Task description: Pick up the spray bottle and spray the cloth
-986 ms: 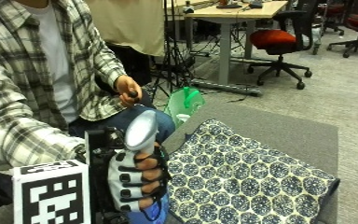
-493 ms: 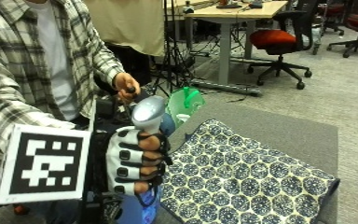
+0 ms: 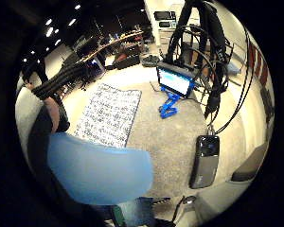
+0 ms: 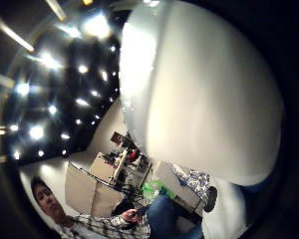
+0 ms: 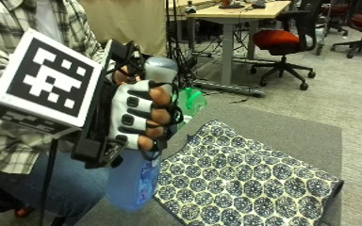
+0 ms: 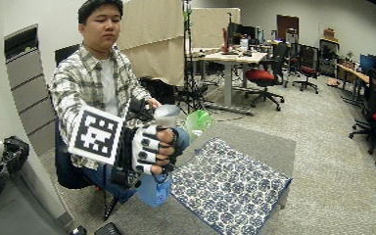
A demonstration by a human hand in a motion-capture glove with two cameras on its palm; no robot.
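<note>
A grey table (image 5: 281, 127) fills the lower part of the outside view, with a patterned cloth (image 5: 243, 183) lying flat on it, one edge running along the table's near side. Behind the table stand a wooden desk (image 5: 243, 9) and a red office chair (image 5: 281, 40) on the carpet, well apart from the cloth. A person in a plaid shirt (image 6: 83, 88) sits at the table's corner; their bare hand (image 6: 152, 104) is raised near the chest, behind the bottle's top.

The right hand (image 5: 140, 117) is lifted off the table beside the cloth, its fingers (image 5: 159, 115) curled round the neck of the bottle (image 5: 134, 181). The bottle hangs upright, its pale blue body below the hand and its grey spray head (image 5: 162, 70) above it, just off the cloth's near corner and not over its middle. A green object (image 5: 190, 101) sits at the table's edge just behind the bottle, partly hidden by the hand.

In the little-finger palm view the blue body (image 3: 99, 172) sits close to the palm, with the cloth (image 3: 111, 113) on the table beyond it, a phone on a blue stand (image 3: 173, 90) farther across and a dark device (image 3: 204, 161) lying nearby. The thumb-side view is mostly blocked by the spray head (image 4: 204, 89).
</note>
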